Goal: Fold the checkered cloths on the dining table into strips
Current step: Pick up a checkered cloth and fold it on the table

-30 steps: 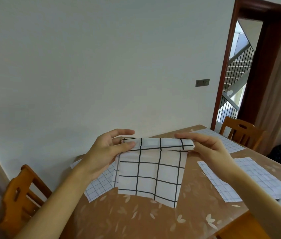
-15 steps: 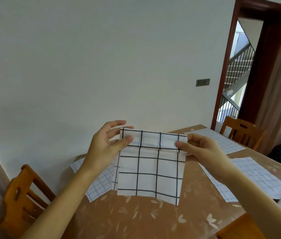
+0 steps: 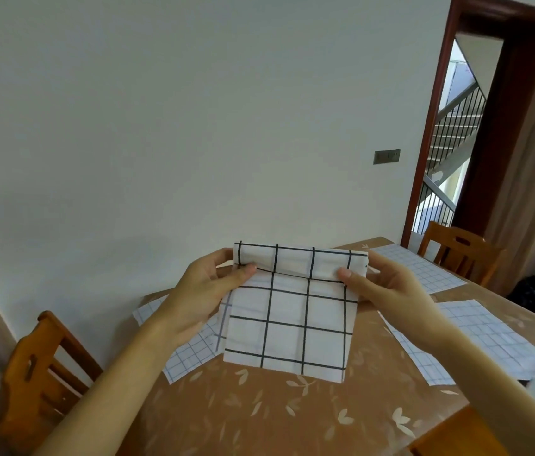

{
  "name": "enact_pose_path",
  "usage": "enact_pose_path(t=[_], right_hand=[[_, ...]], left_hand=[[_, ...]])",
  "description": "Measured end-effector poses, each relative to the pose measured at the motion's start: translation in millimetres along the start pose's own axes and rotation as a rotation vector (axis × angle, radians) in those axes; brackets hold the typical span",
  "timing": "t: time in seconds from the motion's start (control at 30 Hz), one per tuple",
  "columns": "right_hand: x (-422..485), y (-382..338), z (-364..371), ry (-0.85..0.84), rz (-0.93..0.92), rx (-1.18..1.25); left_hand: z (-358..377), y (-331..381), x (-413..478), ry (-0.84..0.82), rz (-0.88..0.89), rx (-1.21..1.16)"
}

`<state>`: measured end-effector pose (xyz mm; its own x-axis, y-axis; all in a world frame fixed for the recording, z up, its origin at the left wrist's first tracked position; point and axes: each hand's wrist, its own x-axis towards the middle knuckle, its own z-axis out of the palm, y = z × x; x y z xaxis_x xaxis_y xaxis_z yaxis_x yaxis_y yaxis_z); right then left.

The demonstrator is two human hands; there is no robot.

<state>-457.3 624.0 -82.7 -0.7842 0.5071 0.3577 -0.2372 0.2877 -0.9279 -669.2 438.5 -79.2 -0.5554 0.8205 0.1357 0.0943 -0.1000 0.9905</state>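
Note:
A white cloth with bold black checks (image 3: 292, 324) hangs in front of me above the brown dining table (image 3: 259, 416). Its top edge is folded over into a narrow band. My left hand (image 3: 207, 291) pinches the left end of that band with the thumb on the front. My right hand (image 3: 387, 287) pinches the right end the same way. The cloth's lower edge reaches down to the tabletop.
Three thin-checked white cloths lie flat on the table: one at the left (image 3: 190, 350), one at the right (image 3: 476, 340), one at the far right corner (image 3: 417, 268). Wooden chairs stand at the left (image 3: 39, 366) and far right (image 3: 456, 248). A white wall is close behind.
Both hands rolled the folded top band over again, raised the cloth slightly and stretched it flat between them. The hanging part has become shorter.

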Motion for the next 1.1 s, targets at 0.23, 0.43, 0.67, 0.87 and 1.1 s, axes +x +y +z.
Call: enact_pose_path(t=[0.23,0.43,0.67,0.87,1.1], right_hand=[[4,3,-6,0.083,-0.221,-0.128],[1,9,-11,-0.037,-0.339,-0.302],[2,15,-15,-0.113,-0.402,-0.437],[-1,15,-12,0.032,-0.169,-0.286],[2,11,-15,0.141,0.145,0.024]], left_hand=[[1,1,-4,-0.055,-0.049,0.076],[0,2,-3,-0.067,-0.116,-0.033],[-3,1,-3,-0.039,-0.14,-0.056],[-1,2,-7,0.03,-0.011,0.023],[5,2,-9,-0.008,0.062,0.13]])
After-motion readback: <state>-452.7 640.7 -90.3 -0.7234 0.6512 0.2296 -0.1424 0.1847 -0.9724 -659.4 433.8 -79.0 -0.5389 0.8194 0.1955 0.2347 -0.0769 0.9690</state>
